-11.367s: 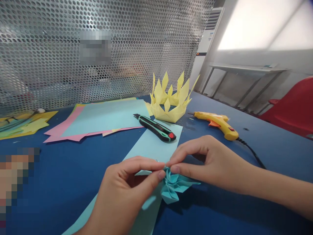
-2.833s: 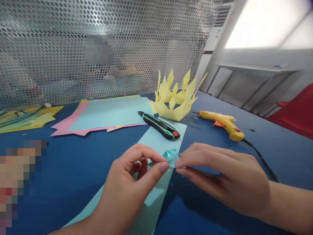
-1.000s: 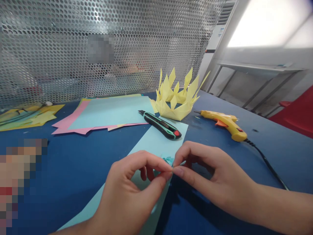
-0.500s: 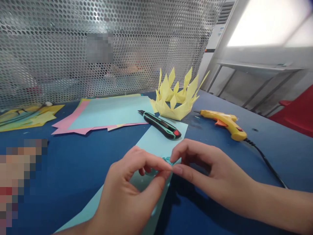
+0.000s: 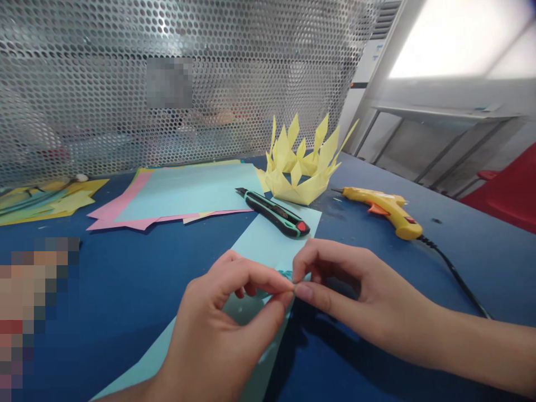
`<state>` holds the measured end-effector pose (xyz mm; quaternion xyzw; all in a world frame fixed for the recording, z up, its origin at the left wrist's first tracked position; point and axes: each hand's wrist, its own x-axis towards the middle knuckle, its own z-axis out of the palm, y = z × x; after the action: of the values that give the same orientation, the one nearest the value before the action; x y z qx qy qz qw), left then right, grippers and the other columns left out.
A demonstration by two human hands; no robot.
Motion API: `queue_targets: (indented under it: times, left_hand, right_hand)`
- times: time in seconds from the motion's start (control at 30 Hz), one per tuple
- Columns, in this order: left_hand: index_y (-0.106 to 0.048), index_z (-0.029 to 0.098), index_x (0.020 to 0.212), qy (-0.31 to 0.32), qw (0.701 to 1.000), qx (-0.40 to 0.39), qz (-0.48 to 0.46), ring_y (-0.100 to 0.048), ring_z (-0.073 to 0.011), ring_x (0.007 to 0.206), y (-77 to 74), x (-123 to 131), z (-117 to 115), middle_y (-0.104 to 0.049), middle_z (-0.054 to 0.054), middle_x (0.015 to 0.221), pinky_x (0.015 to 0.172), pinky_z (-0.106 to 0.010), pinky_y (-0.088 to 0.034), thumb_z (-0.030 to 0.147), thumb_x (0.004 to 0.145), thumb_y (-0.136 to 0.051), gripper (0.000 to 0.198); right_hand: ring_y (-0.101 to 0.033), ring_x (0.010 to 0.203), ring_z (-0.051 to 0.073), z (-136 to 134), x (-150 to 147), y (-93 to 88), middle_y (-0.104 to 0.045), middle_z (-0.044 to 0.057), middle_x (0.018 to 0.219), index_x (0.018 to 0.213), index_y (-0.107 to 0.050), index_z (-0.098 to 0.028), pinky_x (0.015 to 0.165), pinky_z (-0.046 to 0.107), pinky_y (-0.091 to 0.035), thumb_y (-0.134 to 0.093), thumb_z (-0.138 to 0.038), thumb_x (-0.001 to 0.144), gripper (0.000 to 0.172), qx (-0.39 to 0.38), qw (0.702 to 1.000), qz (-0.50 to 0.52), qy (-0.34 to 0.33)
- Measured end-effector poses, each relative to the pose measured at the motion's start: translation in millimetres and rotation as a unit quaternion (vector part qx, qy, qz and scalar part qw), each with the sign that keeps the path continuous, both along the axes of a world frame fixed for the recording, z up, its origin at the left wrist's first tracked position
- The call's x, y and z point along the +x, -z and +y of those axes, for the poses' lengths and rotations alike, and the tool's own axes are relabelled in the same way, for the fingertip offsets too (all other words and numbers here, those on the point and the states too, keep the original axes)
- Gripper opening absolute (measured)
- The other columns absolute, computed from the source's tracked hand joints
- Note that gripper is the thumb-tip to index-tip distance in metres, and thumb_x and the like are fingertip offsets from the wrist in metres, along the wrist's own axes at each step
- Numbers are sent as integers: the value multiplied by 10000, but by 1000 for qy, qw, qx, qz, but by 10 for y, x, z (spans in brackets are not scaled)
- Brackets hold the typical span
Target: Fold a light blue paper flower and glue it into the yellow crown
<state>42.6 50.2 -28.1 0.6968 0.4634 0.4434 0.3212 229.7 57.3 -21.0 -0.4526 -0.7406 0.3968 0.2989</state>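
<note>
My left hand [image 5: 228, 315] and my right hand [image 5: 355, 290] meet fingertip to fingertip, each closed in a pinch. Between and behind the fingers shows a small folded teal paper piece [image 5: 286, 274], mostly hidden by them. Below it lies a long light-blue paper strip [image 5: 268, 240], running from the lower left toward the back. A black and green utility knife [image 5: 276, 213] rests across the strip's far end, just beyond my fingers. Behind the knife stands a spiky yellow paper crown [image 5: 299, 187].
A yellow glue gun [image 5: 381, 206] lies at right, its black cord [image 5: 456, 279] trailing forward. Stacked blue and pink paper sheets [image 5: 192, 192] sit at back left, with yellow scraps [image 5: 84, 195] farther left. A perforated metal panel [image 5: 234, 72] borders the blue table [image 5: 125, 279].
My hands stay pinched together in nearly the same place. The small teal piece shifts very slightly between the fingers.
</note>
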Motion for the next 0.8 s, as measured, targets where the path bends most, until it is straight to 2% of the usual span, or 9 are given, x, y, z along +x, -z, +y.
queue_targets:
  times: [0.17,0.5,0.67,0.8]
  left_hand:
    - [-684,286,688,2,1000,20,18,-568,-97,582,-10,-4,-4,-660,95,618,542,-221,-450,114,713,-642,179]
    - [-670,297,702,14,999,46,20,-569,-73,592,-35,20,-11,-667,126,622,569,-186,-460,71,699,-619,232]
    - [-684,316,719,17,998,54,19,-579,-79,610,-25,-9,-1,-657,115,632,555,-178,-459,95,711,-676,221]
    - [-683,318,719,23,998,61,17,-614,-102,751,0,-15,4,-700,103,731,675,-202,-488,94,702,-708,227]
  right_hand:
    - [-482,616,113,7,16,8,-510,-25,678,847,-619,-215,572,219,-433,-597,-198,852,29,60,998,-23,0]
    - [-468,601,107,-6,8,-43,-496,-36,636,742,-611,-207,548,209,-397,-612,-179,837,98,57,998,-26,-5]
    - [-444,572,104,-8,10,-41,-473,-36,612,729,-614,-204,524,204,-390,-612,-164,827,106,51,998,-30,11]
    - [-434,561,104,-10,8,-32,-468,-34,605,718,-611,-203,512,207,-383,-617,-158,819,111,46,998,-27,17]
